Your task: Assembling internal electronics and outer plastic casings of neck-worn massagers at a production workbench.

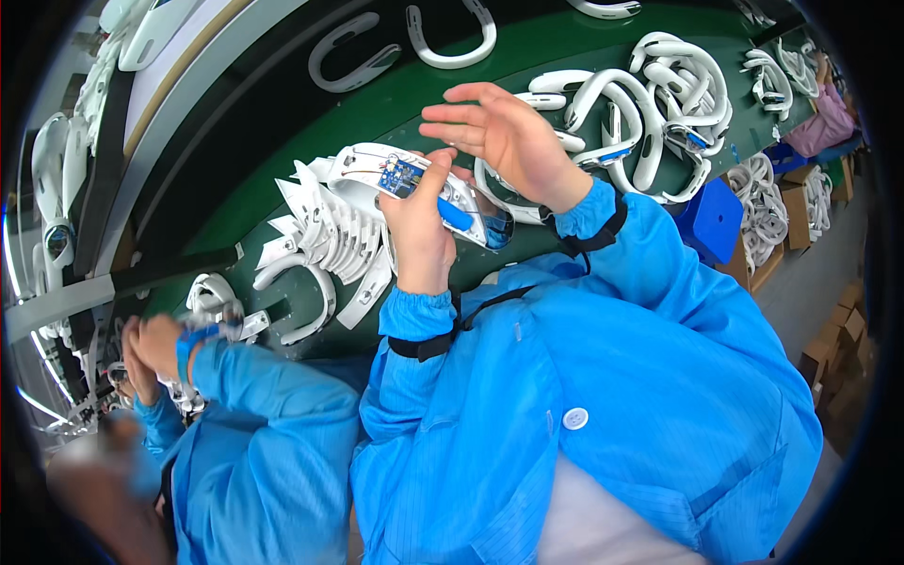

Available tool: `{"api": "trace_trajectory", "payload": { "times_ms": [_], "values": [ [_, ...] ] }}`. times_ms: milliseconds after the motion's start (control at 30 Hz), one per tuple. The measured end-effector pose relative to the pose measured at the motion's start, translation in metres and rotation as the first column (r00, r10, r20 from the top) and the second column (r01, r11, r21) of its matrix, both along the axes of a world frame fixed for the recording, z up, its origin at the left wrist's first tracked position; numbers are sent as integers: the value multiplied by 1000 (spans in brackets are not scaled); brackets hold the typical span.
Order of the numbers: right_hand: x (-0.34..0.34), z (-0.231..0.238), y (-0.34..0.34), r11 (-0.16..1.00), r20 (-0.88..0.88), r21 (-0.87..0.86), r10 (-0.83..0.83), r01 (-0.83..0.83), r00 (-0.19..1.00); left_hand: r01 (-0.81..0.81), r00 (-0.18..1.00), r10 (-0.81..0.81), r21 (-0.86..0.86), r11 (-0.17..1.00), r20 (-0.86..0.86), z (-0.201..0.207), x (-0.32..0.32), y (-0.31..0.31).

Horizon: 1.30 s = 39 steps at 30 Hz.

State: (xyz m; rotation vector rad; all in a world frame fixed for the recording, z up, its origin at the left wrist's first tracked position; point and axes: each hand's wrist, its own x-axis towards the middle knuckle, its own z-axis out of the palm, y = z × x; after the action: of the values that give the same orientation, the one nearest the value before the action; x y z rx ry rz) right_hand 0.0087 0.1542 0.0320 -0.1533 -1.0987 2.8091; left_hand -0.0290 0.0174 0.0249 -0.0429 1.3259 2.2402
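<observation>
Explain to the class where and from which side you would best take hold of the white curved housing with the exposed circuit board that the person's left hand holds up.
Grip the white curved housing by its plain outer shell, probably from below and the near side, as the left hand does. The small blue circuit board faces up and looks delicate, so keep fingers off it. The right hand hovers open just beyond it.

Stacked shells [325, 231] left of hands, curved housings [659, 104] right, on belt [282, 179].
</observation>
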Motion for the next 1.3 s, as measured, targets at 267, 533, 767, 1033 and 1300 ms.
{"api": "trace_trajectory", "payload": {
  "times_ms": [267, 533, 767, 1033, 1300],
  "values": [
    [1, -4, -18, 1000, 7, 2, -11, 11, 1000, -34, 998, 34, 5, 999, 46, -1, -1, 2],
    [1, -5, -18, 991, 41, -120, -60, 65, 997, -80, 991, 75, 47, 996, 107, -5, 0, -2],
    [2, -13, -22, 986, -37, 125, -103, 106, 994, 2, 990, -1, -8, 1000, 141, -7, 0, -3],
    [3, -14, -28, 932, -61, 328, -145, 157, 988, -24, 987, 28, -29, 999, 157, 1, 1, 2],
    [2, -22, -26, 904, -86, 370, -194, 212, 977, -73, 977, 76, -22, 997, 199, -6, -2, 2]
  ]
}}
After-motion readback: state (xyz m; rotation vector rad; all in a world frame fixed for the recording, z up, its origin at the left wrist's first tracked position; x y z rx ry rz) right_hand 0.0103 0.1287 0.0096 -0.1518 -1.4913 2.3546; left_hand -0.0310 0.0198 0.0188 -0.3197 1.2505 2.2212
